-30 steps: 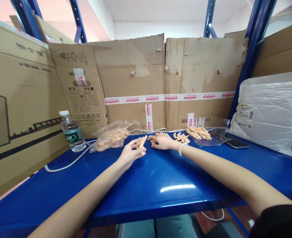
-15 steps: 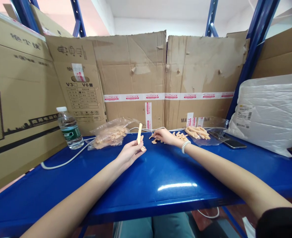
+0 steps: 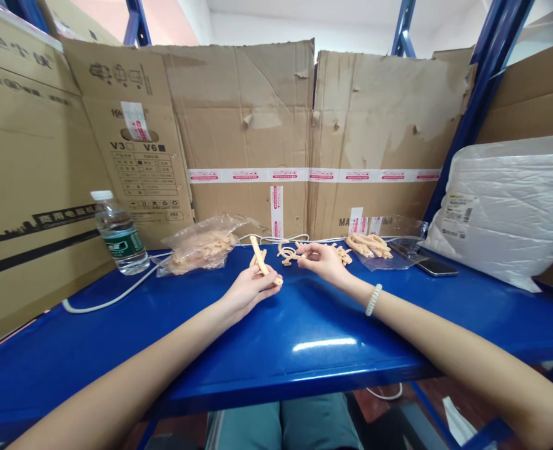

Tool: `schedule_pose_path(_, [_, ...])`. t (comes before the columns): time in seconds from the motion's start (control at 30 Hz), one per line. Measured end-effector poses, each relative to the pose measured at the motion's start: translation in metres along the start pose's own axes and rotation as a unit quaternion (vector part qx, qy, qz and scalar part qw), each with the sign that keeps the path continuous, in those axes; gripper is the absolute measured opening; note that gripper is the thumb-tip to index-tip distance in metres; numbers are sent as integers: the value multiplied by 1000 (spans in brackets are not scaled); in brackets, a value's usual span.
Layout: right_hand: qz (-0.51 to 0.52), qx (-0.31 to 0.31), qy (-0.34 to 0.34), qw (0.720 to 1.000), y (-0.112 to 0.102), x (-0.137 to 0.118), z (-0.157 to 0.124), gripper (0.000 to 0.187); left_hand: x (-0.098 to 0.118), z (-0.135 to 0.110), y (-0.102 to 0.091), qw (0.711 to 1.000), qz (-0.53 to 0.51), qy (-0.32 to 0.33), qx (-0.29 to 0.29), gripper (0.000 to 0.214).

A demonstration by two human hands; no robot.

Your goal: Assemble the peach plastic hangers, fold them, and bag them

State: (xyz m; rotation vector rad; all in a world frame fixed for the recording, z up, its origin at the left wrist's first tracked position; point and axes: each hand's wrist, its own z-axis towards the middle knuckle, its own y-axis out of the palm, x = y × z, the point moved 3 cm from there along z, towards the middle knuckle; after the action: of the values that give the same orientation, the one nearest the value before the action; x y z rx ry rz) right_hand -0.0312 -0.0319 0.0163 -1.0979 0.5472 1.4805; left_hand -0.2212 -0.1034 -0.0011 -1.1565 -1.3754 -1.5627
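Note:
My left hand [image 3: 251, 289] rests on the blue shelf [image 3: 304, 331] with its fingers closed round a bundle of peach plastic sticks [image 3: 259, 256] that point up and back. My right hand [image 3: 324, 260], with a white bead bracelet on the wrist, is lifted a little and pinches a small peach plastic part [image 3: 289, 252] out of a loose heap of such parts [image 3: 339, 252] lying behind it. The two hands are a short gap apart.
A clear bag of peach parts [image 3: 201, 244] lies left of the hands, another open bag with parts [image 3: 369, 245] to the right. A water bottle [image 3: 116, 232] and white cable [image 3: 112, 299] sit left. A phone [image 3: 435, 267] and white padded package [image 3: 506, 212] lie right. Cardboard boxes [image 3: 258, 131] wall the back.
My right hand has lifted off the heap and drawn back toward me with a small part pinched. My left hand has tilted its sticks more upright. The camera has dipped slightly.

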Motion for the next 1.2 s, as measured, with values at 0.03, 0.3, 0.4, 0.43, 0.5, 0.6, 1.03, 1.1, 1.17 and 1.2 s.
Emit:
schedule_pose_path(0.03, [20, 5, 11, 1000, 3, 1, -3, 25, -1, -1, 2, 1000, 9, 3, -8, 27])
schedule_pose_path(0.3, [251, -97, 146, 952, 21, 2, -22, 36, -1, -8, 10, 998, 58, 20, 2, 35])
schedule_pose_path(0.4, [300, -149, 142, 931, 27, -8, -26, 35, -1, -8, 10, 998, 64, 26, -1, 35])
schedule_pose_path(0.43, [312, -162, 139, 926, 28, -11, -27, 32, -1, -8, 10, 998, 62, 26, -3, 36])
schedule_pose_path(0.5, [340, -177, 151, 911, 29, -17, -28, 28, -1, -8, 9, 998, 59, 25, -5, 37])
schedule_pose_path(0.6, [374, -159, 181, 896, 28, -18, -28, 28, -1, -8, 9, 997, 69, 28, -10, 38])
schedule_pose_path(1.03, [355, -108, 206, 905, 28, -7, -30, 31, -2, -7, 9, 981, 171, 85, -25, 33])
schedule_pose_path(1.1, [342, -116, 200, 911, 26, -9, -29, 29, -3, -6, 8, 979, 181, 96, -24, 31])
schedule_pose_path(1.17, [330, -143, 211, 909, 23, -10, -29, 30, -2, -7, 7, 975, 192, 110, -17, 30])
schedule_pose_path(1.2, [324, -162, 220, 906, 23, -11, -30, 30, -2, -7, 6, 973, 198, 116, -10, 29])
